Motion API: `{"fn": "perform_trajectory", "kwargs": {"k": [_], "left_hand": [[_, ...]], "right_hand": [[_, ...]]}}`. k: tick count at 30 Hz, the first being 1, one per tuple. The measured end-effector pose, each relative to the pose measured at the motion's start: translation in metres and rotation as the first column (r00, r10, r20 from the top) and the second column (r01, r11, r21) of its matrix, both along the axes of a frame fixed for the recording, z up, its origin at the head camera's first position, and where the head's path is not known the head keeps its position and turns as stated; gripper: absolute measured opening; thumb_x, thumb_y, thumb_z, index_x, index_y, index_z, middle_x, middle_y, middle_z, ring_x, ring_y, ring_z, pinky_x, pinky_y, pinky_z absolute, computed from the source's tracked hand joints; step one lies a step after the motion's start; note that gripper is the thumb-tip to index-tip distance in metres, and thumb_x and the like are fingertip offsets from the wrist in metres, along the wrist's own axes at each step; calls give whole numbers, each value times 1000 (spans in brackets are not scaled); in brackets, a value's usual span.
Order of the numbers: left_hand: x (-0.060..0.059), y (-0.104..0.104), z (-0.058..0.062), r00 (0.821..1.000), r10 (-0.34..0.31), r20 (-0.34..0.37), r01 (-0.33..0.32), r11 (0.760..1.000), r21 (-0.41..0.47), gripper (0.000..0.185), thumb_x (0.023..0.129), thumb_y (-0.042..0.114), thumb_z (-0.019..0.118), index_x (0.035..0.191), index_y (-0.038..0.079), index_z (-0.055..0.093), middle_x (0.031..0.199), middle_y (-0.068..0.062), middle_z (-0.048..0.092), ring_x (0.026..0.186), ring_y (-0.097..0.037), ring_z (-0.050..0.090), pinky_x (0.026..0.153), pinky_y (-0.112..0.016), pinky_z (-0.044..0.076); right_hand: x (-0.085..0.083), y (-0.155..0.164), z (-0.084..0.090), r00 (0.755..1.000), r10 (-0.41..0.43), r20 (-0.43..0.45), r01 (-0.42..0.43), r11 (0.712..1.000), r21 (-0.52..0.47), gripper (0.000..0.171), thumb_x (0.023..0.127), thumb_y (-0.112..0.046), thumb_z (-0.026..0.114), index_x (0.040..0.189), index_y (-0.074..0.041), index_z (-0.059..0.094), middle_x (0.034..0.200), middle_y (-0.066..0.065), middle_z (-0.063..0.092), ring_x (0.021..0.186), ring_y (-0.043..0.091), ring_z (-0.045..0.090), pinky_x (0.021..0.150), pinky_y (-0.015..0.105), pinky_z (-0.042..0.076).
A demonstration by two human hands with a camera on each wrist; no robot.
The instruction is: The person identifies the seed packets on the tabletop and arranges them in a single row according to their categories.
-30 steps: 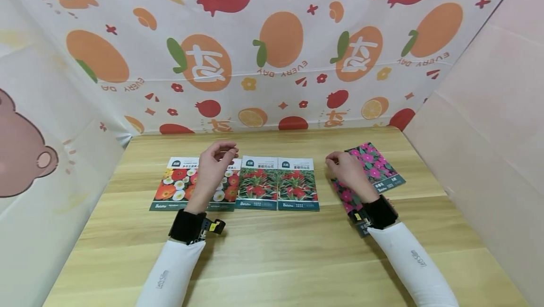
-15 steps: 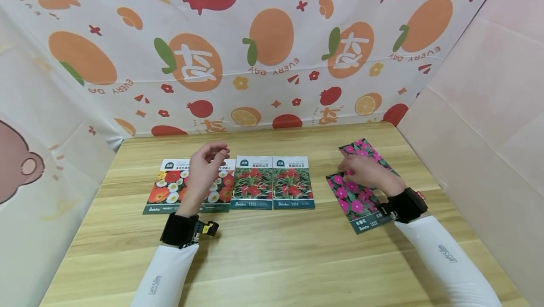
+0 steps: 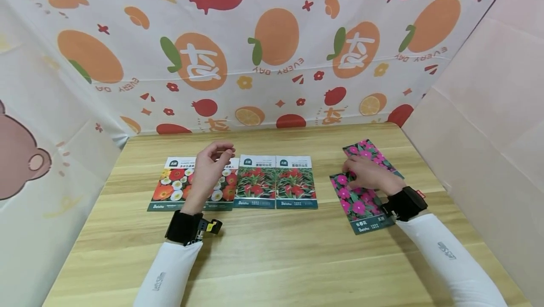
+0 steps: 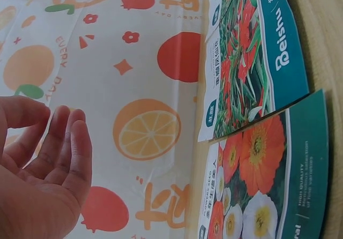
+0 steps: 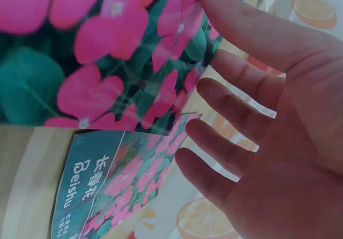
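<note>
While the right hand point(image 3: 369, 174) lay flat-fingered on the pink-flower seed packets point(image 3: 359, 201), seemingly thin, slippery, best lifted by an edge, the left hand point(image 3: 209, 169) hovered relaxed, holding nothing

On the table point(image 3: 272, 250), in the middle of the frame, four seed packets lie side by side in a row. At the left end of the row two packets point(image 3: 172, 185) overlap, and the left hand point(image 3: 209, 170) hangs above them. Just to their right lie two more packets point(image 3: 256, 182), touching edge to edge. Well apart, at the right of the frame, two further packets point(image 3: 359, 203) lie skewed, one overlapping the other, with the right hand point(image 3: 367, 174) resting on top of them. Behind the table, across the upper frame, hangs a cloth backdrop point(image 3: 272, 47).
</note>
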State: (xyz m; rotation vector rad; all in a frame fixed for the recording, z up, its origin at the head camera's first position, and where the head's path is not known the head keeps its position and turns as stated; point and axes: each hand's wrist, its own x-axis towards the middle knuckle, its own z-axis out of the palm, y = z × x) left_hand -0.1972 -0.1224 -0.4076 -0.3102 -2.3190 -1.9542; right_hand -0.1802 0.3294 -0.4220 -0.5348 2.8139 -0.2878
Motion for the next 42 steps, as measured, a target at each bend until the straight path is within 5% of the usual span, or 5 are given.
{"fn": "perform_trajectory", "kwargs": {"k": [12,18,28,35,42], "left_hand": [[-13,2,-18,994,-54,-90,59,997,54,26,107,23,61,129,9,68,120,-13,69,107,-23,66,91,-32,54],[-4,7,3,999,-30,-39,29,999,-31,26,107,19,59,129,6,67,122,-16,69,109,-30,66,88,-27,56],[5,28,2,986,-166,-8,165,984,-66,27,107,21,60,130,7,67,120,-14,69,108,-35,67,90,-50,56],[20,49,-2,931,-349,107,362,921,-143,39,107,29,60,139,7,62,124,-14,68,110,-34,69,91,-48,57],[23,54,-6,955,-260,139,276,955,-110,34,101,19,70,131,3,62,111,-7,72,101,-22,72,84,-34,59]], "right_hand": [[-4,17,27,989,44,138,0,952,-306,8,101,-1,64,106,-5,59,92,4,60,74,14,50,67,30,44],[-9,13,48,976,113,185,-15,887,-461,6,107,0,53,109,-1,59,90,4,55,78,15,50,69,27,43],[-26,-60,67,999,-29,40,45,854,-519,20,110,-13,53,124,-1,62,111,16,65,94,26,57,83,36,48],[-36,-125,63,986,-120,-113,33,815,-579,16,107,-8,56,119,0,64,106,15,64,87,27,54,79,40,45],[-42,-159,65,968,-180,-176,35,791,-611,16,106,-8,59,118,-1,66,110,16,65,92,30,55,82,42,44]]}}
